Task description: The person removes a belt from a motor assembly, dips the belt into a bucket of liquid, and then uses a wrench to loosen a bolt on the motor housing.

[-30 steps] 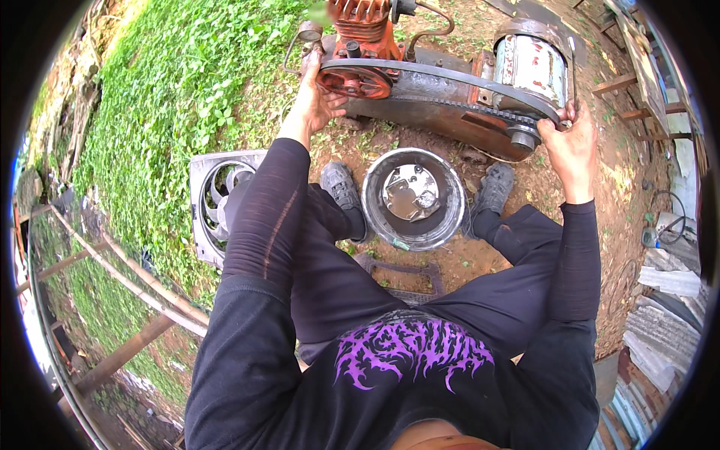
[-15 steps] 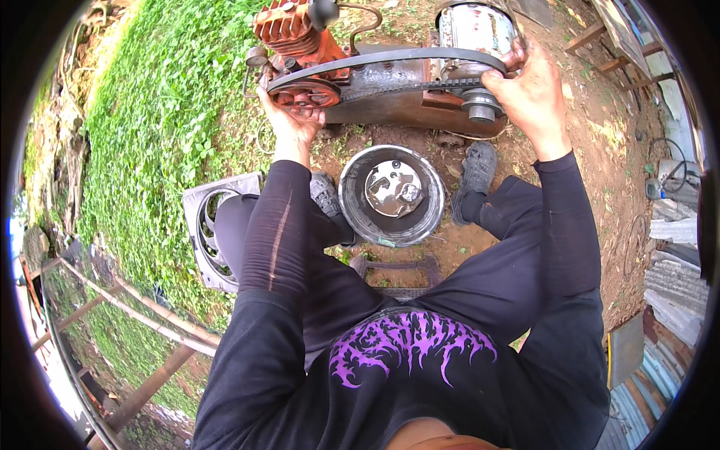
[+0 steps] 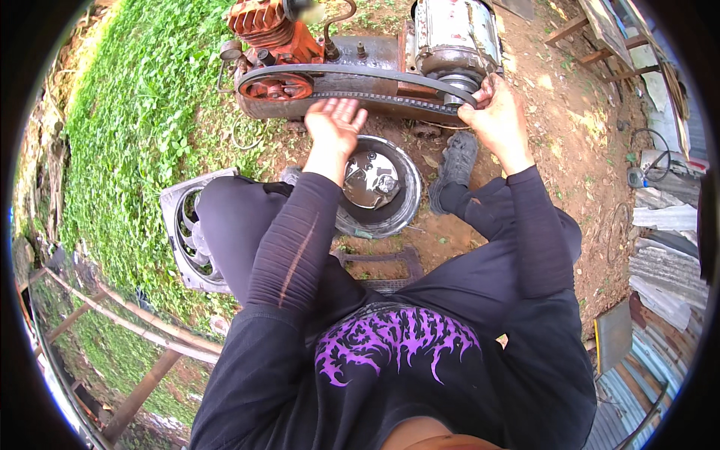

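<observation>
A black toothed drive belt (image 3: 375,73) loops round the red flywheel pulley (image 3: 276,87) of an orange finned compressor pump (image 3: 262,26) and runs right to the grey motor pulley (image 3: 456,81). My right hand (image 3: 498,118) pinches the belt's right end at the motor pulley, thumb and fingers closed. Just below the belt's lower run, my left hand (image 3: 334,127) is open with fingers spread, holding nothing. Behind the motor pulley sits a worn white electric motor (image 3: 456,34). Pump and motor stand on a dark rusty tank (image 3: 371,51).
A black bucket (image 3: 411,206) stands between my feet, with something round and shiny inside. A grey fan frame (image 3: 171,225) lies by my left knee. Grass (image 3: 135,150) covers the left, bare soil the right. Corrugated sheets (image 3: 664,262) lie at the far right.
My left hand has left the red pulley and moved right and down. My right hand has moved down-left with the belt's end, from the motor body to its pulley. The view has shifted slightly.
</observation>
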`<state>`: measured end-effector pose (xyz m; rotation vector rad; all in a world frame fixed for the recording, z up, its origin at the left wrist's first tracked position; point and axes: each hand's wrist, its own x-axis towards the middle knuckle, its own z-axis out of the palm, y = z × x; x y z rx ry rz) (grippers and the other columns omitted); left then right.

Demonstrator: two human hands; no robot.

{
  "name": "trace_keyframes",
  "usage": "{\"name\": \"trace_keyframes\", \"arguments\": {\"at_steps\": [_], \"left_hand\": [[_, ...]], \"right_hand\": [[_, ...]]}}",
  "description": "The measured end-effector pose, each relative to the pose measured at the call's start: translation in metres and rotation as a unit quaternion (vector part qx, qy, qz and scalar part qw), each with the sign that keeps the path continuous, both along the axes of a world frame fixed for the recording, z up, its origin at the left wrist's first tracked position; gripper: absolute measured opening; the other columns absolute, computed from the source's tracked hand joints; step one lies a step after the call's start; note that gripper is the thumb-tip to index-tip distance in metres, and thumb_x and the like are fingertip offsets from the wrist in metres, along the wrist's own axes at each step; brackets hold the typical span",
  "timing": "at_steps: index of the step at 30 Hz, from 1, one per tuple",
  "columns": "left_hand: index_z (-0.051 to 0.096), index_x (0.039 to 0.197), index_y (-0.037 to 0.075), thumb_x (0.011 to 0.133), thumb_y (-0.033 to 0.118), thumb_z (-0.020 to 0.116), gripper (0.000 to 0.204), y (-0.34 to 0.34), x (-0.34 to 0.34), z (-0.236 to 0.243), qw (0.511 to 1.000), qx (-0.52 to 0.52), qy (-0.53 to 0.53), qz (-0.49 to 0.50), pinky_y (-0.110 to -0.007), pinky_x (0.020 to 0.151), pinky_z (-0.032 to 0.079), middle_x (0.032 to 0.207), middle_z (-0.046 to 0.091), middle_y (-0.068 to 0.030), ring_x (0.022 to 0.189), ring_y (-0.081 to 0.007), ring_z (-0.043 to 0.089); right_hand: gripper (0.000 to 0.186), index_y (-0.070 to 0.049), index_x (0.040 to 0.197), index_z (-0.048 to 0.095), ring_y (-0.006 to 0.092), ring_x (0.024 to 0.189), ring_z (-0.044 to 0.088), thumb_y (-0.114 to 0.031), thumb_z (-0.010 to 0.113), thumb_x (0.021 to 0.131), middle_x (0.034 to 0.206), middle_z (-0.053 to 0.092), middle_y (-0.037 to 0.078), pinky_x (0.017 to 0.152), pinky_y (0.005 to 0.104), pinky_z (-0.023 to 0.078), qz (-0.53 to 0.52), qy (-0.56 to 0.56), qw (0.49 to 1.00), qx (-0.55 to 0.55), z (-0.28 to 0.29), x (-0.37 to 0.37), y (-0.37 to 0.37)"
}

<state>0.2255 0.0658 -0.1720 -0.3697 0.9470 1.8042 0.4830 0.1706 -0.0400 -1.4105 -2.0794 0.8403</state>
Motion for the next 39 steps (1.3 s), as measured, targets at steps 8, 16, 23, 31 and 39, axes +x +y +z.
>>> {"name": "trace_keyframes", "arguments": {"at_steps": [8,16,23,31,39], "left_hand": [[0.051,0.125,-0.007,0.102,0.028,0.063,0.044,0.03,0.093,0.012,0.977,0.077,0.067,-0.187,-0.051,0.098,0.054,0.12,0.061,-0.0213,0.112,-0.0343,0.062],[0.054,0.122,-0.006,0.102,0.02,0.064,0.035,0.038,0.103,-0.004,0.983,0.022,0.042,-0.18,-0.046,0.092,0.059,0.115,0.063,-0.0198,0.101,-0.031,0.065],[0.054,0.122,-0.003,0.102,0.022,0.064,0.034,0.038,0.105,-0.01,0.981,0.017,0.039,-0.19,-0.046,0.091,0.059,0.116,0.064,-0.0183,0.106,-0.0295,0.065],[0.053,0.113,-0.003,0.1,0.018,0.067,0.028,0.035,0.112,0.013,0.987,0.004,0.065,-0.149,-0.043,0.083,0.062,0.11,0.067,-0.0196,0.093,-0.0288,0.07],[0.053,0.103,-0.003,0.099,0.015,0.067,0.024,0.036,0.112,0.02,0.985,-0.011,0.11,-0.136,-0.039,0.074,0.064,0.097,0.067,-0.0177,0.083,-0.0279,0.072]], "right_hand": [[0.04,0.004,0.098,0.058,0.0171,0.073,0.066,-0.012,0.08,0.069,0.081,0.065,0.009,0.069,0.0331,0.054,-0.009,0.01,1.0,0.017,-0.015,0.003,0.0],[0.052,0.011,0.112,0.059,0.0153,0.075,0.067,-0.01,0.081,0.069,0.082,0.067,0.009,0.071,0.0306,0.056,-0.013,0.006,1.0,-0.009,-0.017,0.005,0.007],[0.043,0.008,0.103,0.059,0.0163,0.079,0.07,-0.008,0.081,0.07,0.084,0.07,0.011,0.07,0.0313,0.057,0.003,0.012,0.999,-0.043,-0.016,0.006,0.003],[0.039,0.003,0.094,0.058,0.0222,0.075,0.068,-0.012,0.083,0.068,0.082,0.067,0.012,0.071,0.0359,0.055,-0.028,-0.031,0.999,0.021,-0.006,0.002,-0.002],[0.039,0.005,0.097,0.061,0.0255,0.082,0.071,-0.013,0.082,0.069,0.087,0.07,0.016,0.076,0.0374,0.057,-0.003,0.023,0.997,0.073,-0.004,0.001,-0.004]]}}
